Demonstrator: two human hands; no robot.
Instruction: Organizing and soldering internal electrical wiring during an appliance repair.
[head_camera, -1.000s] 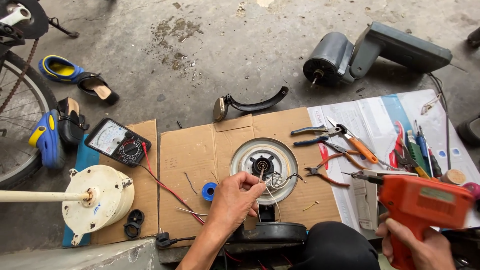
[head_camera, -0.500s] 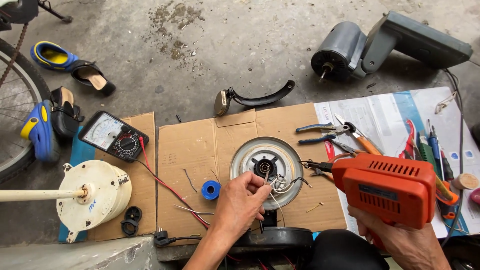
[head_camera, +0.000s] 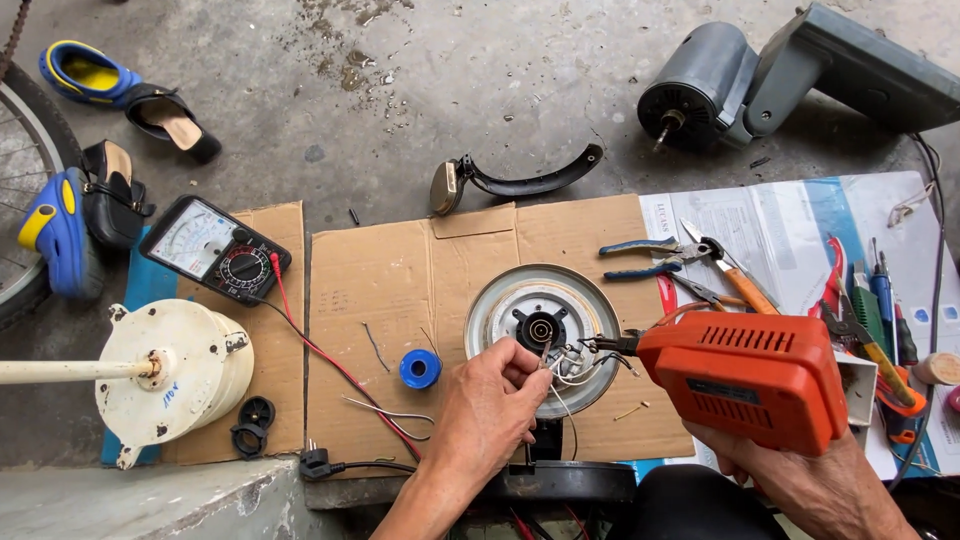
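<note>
Nearest the camera, the left hand (head_camera: 487, 412) pinches thin white wires (head_camera: 570, 368) at the round motor (head_camera: 543, 335) near the cardboard sheet's (head_camera: 390, 290) near edge, while the right hand (head_camera: 800, 482) is clamped on an orange soldering gun (head_camera: 745, 378), tip at the wires. A blue spool (head_camera: 420, 369) lies just left. Farther off, pliers (head_camera: 650, 257) rest on a printed white-and-blue sheet (head_camera: 790, 225) at right.

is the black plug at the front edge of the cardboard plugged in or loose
Loose: the small black two-pin plug lies on the brown cardboard sheet, its pins bare, with no socket around it.
</note>
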